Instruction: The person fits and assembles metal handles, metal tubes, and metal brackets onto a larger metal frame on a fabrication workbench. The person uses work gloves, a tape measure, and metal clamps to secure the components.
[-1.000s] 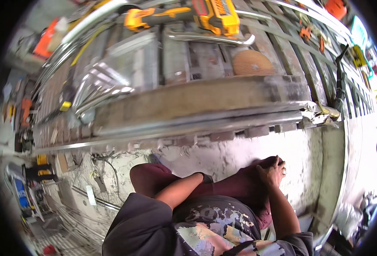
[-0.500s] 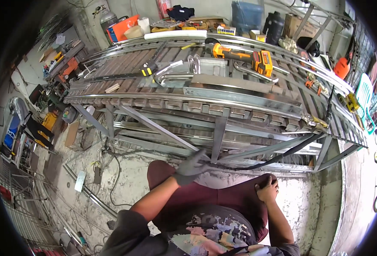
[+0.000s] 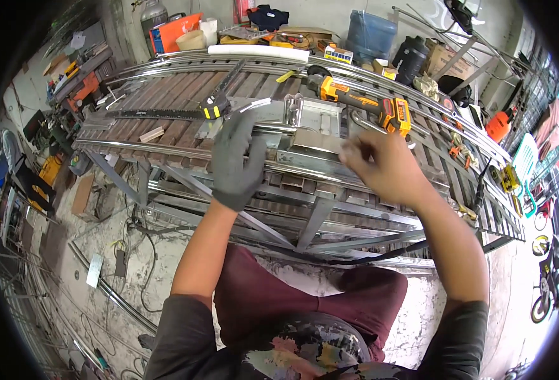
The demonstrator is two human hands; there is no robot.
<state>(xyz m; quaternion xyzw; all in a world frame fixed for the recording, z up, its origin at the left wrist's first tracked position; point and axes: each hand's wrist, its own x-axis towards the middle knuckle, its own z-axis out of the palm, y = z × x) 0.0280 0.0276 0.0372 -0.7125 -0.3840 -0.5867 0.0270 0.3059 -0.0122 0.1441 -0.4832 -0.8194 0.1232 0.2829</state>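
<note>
My left hand, in a grey glove, is raised at the near edge of the slatted metal bench. Its fingers are stretched upward with the thumb apart, and nothing shows in its grasp. Just beyond it lie a black-and-yellow tape measure and shiny bent metal tubes. Bare and slightly blurred, my right hand hovers over the flat metal bar and the steel channel beneath. Its fingers are loosely bent, holding nothing I can see. A yellow-and-black cordless angle grinder lies just past it.
Long polished tubes run along the bench's back. Behind stand a blue water container and a black jug. Orange clamps lie at the right. Cables and a long metal tube lie on the floor.
Both hands have come up from my lap and knees to above the near side of the bench. My view has shifted slightly; the tools on the bench look unmoved.
</note>
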